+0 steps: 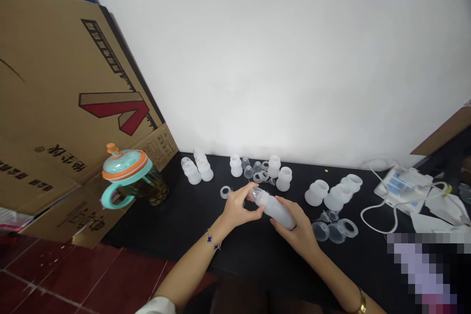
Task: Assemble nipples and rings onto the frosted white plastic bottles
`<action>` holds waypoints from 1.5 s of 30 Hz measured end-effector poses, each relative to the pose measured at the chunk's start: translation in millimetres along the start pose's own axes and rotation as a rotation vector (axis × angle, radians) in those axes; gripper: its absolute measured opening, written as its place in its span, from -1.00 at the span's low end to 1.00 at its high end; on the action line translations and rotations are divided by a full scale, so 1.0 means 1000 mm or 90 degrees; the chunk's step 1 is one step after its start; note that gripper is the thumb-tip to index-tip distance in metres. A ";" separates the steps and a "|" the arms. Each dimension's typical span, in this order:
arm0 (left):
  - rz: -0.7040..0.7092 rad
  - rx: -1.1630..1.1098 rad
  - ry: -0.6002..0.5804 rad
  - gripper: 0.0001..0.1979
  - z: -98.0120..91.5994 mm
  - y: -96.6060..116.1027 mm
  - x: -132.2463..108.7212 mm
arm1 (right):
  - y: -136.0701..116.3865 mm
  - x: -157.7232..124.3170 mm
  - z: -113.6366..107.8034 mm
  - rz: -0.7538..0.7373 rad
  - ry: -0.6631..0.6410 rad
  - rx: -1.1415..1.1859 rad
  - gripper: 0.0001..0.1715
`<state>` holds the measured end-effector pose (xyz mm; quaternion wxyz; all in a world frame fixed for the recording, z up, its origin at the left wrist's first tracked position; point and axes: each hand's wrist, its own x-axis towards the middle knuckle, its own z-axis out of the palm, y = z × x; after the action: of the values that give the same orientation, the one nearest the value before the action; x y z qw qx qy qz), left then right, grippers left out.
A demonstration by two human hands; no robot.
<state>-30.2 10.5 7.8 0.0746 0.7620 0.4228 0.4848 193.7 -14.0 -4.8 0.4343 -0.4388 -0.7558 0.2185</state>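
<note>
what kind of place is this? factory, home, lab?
Likely a small assembly or packing bench for baby bottles, not a home. Loose translucent bottle bodies and rings lie on a black work mat, a large cardboard carton stands alongside, and both hands hold one bottle.

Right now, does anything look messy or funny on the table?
Nothing looks spilled or broken. The loose rings and caps lie scattered, and a white cable straggles beside them. Both hands hold one bottle.
</note>
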 end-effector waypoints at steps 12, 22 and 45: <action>-0.046 -0.162 -0.086 -0.09 0.010 0.003 -0.006 | -0.008 0.004 -0.003 0.177 -0.090 0.274 -0.36; -0.030 -0.196 -0.111 -0.15 0.014 0.002 -0.007 | -0.010 0.004 0.004 0.193 -0.135 0.356 -0.31; -0.090 -0.170 -0.149 -0.23 0.013 0.008 -0.004 | 0.011 0.003 0.011 0.187 -0.062 0.277 -0.21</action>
<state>-15.8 7.0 2.3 0.2573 0.7649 0.3956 0.4383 188.7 -4.6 -17.0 0.4453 -0.4294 -0.6389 0.4573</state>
